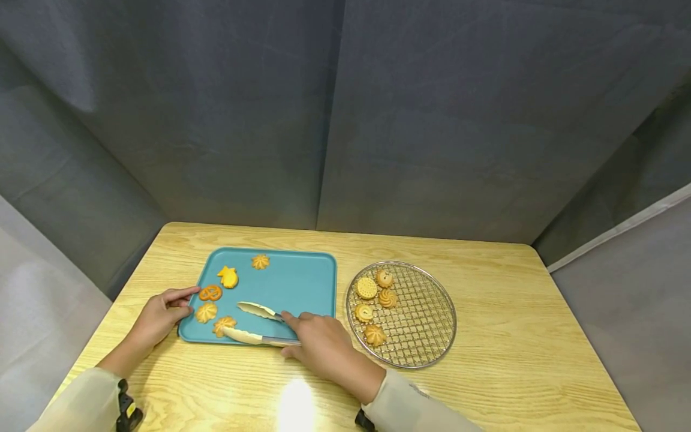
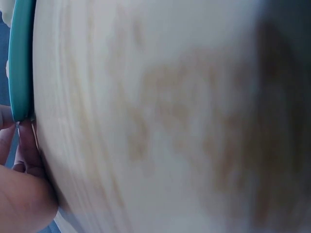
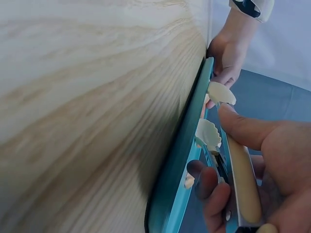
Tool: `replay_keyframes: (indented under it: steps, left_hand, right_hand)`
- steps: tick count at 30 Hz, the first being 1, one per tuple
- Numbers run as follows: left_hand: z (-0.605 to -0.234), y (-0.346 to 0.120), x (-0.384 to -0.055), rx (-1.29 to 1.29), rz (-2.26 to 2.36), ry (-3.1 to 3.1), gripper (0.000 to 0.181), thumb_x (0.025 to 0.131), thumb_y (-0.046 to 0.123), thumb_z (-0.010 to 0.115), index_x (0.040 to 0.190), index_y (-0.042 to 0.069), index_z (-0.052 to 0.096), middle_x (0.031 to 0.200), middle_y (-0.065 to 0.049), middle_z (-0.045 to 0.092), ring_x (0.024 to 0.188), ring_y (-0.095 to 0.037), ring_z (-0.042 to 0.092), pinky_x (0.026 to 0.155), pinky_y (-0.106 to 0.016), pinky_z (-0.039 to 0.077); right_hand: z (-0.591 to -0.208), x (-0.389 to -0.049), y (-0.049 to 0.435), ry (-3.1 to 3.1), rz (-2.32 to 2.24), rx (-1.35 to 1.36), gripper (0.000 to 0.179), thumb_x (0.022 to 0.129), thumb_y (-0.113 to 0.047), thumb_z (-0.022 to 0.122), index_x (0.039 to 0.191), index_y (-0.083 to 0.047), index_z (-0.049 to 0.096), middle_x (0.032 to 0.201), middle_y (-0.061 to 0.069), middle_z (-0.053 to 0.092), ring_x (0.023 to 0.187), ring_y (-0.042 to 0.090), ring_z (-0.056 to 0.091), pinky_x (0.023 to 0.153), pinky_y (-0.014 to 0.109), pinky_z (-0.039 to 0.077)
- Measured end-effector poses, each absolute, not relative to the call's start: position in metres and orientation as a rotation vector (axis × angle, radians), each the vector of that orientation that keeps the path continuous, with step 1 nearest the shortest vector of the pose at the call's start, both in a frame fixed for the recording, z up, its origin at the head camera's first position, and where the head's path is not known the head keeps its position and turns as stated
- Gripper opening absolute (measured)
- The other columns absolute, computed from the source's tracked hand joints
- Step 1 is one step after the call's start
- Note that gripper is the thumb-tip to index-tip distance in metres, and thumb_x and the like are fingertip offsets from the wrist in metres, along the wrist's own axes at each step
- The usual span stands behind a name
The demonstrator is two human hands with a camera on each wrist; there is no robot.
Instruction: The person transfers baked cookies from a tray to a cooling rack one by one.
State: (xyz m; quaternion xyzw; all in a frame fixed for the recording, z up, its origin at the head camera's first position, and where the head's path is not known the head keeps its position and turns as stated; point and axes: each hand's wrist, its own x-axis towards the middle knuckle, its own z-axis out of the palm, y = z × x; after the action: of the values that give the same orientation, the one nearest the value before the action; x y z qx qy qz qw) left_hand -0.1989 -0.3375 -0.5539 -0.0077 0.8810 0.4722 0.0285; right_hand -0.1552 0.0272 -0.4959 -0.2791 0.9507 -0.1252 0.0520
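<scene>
My left hand point(image 1: 159, 315) pinches the left rim of a blue-green rectangular tray point(image 1: 299, 279), fingertips right at its edge in the left wrist view. In my right hand point(image 1: 326, 348) I hold a pair of tongs point(image 1: 243, 336) with pale scalloped tips, spread apart over the tray's front left. A flower-shaped cookie point(image 1: 224, 326) lies close by the nearer tip. Beside it are another flower-shaped cookie point(image 1: 206, 312), a pretzel point(image 1: 210, 293) and a yellow fish-shaped cookie point(image 1: 228, 277). A third flower-shaped cookie point(image 1: 260, 261) sits near the tray's back edge.
Right of the tray, a round wire rack point(image 1: 423, 321) bears several cookies on its left half, among them a round dotted one point(image 1: 367, 288) and a swirled one point(image 1: 387, 298). Both lie on a light wooden table point(image 1: 507, 336). Grey curtains point(image 1: 432, 120) hang behind it and at both sides.
</scene>
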Motion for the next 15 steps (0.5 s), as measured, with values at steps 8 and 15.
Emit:
replay_keyframes:
  steps: [8, 15]
  left_hand:
    - [-0.554, -0.338, -0.199, -0.026, 1.466, 2.708, 0.046, 0.095, 0.001, 0.067, 0.141, -0.004, 0.061, 0.119, -0.02, 0.059, 0.09, -0.007, 0.053, 0.067, -0.021, 0.05]
    - [-0.555, -0.338, -0.2, -0.021, 1.448, 2.728, 0.046, 0.095, 0.001, 0.068, 0.14, -0.003, 0.062, 0.118, -0.02, 0.061, 0.09, -0.007, 0.054, 0.068, -0.021, 0.05]
  right_hand:
    - [-0.493, -0.157, 0.011, 2.895, -0.343, -0.878, 0.073, 0.09, -0.053, 0.074, 0.153, -0.024, 0.053, 0.123, -0.001, 0.072, 0.096, 0.018, 0.072, 0.07, 0.031, 0.055]
    - [-0.492, -0.158, 0.0, 2.877, -0.331, -0.866, 0.072, 0.091, -0.053, 0.073, 0.154, -0.025, 0.052, 0.126, -0.001, 0.071, 0.099, 0.018, 0.071, 0.066, 0.03, 0.055]
